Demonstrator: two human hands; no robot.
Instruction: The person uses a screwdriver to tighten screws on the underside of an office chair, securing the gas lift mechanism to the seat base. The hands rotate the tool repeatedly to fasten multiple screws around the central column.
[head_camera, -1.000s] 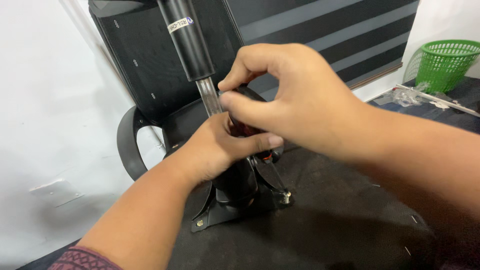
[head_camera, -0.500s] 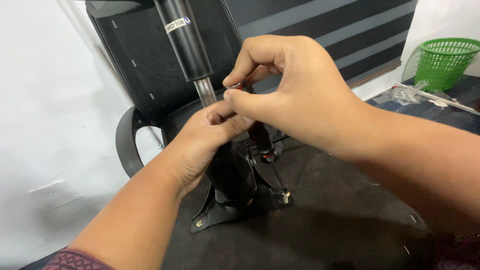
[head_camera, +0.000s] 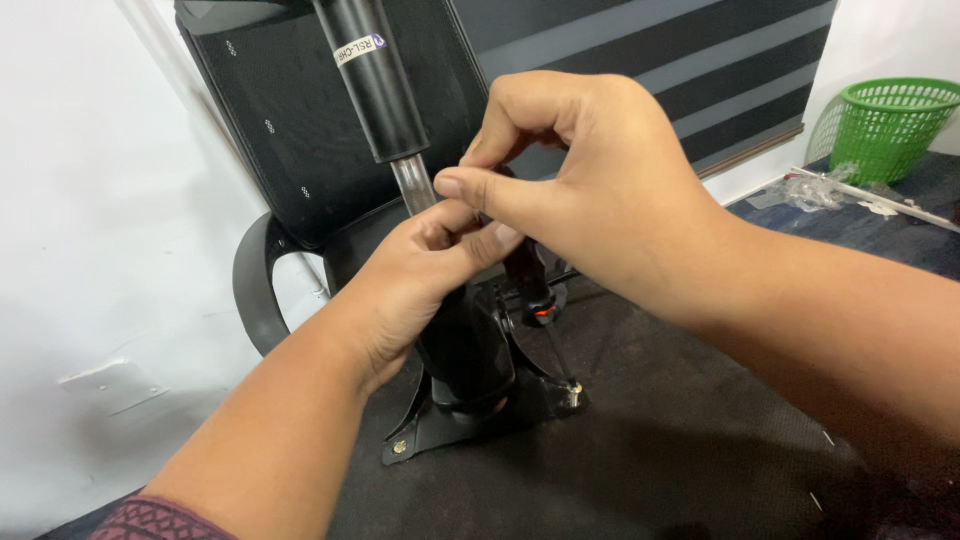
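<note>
An upturned office chair lies in front of me, its black gas cylinder (head_camera: 370, 80) and chrome rod (head_camera: 412, 185) rising from a black mounting plate (head_camera: 460, 425) on the seat underside (head_camera: 680, 450). My right hand (head_camera: 600, 190) pinches the top of a dark-handled screwdriver (head_camera: 527, 280) from above. My left hand (head_camera: 415, 285) grips the same handle from the left, just beside the chrome rod. The thin shaft slants down to a screw (head_camera: 572, 390) at the plate's right corner. Most of the handle is hidden by my fingers.
The black mesh backrest (head_camera: 270, 130) stands behind the cylinder, with a curved armrest (head_camera: 255, 295) at its left. A white wall (head_camera: 90, 250) fills the left side. A green plastic basket (head_camera: 890, 125) and clear plastic wrapping (head_camera: 820, 190) sit at the far right.
Both hands have shifted slightly up the screwdriver handle, and the fingers have regripped around it. The chair and plate have stayed in place.
</note>
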